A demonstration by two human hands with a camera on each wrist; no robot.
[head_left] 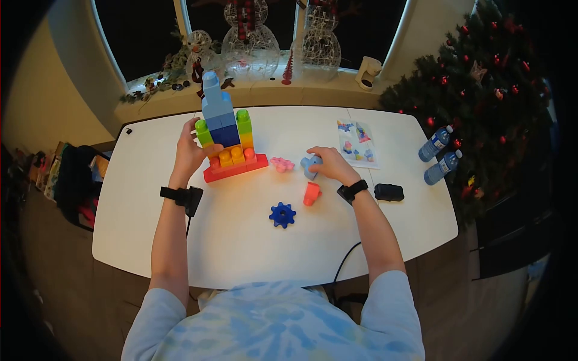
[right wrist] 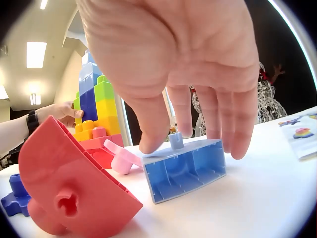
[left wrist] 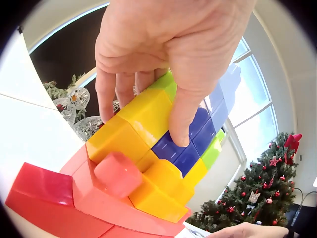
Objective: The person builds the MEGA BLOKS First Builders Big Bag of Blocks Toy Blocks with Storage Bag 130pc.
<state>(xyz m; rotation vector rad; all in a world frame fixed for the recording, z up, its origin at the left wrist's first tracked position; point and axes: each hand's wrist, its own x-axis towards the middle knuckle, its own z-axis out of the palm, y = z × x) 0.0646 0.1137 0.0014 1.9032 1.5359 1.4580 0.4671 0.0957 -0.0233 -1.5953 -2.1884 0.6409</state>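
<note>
A tower of stacked blocks (head_left: pixel 226 133) stands upright on a red base (head_left: pixel 236 169), light blue at its top. My left hand (head_left: pixel 189 155) grips its left side; in the left wrist view the thumb of that hand (left wrist: pixel 173 54) lies over the dark blue blocks (left wrist: pixel 187 157). My right hand (head_left: pixel 335 166) holds a light blue block (head_left: pixel 310 168) between thumb and fingers. The right wrist view shows this hand (right wrist: pixel 183 64) above the block (right wrist: pixel 185 171), its hollow side facing the camera. Beside it lie a red curved block (head_left: pixel 311 194) and a pink gear (head_left: pixel 282 164).
A dark blue gear (head_left: pixel 282 215) lies nearer the front edge. Toward the right are a picture sheet (head_left: pixel 358 144), a black case (head_left: pixel 389 192) and two water bottles (head_left: pixel 442 168). A cable (head_left: pixel 344 262) crosses the table's front edge. Snowman figures (head_left: pixel 250 45) stand on the sill behind.
</note>
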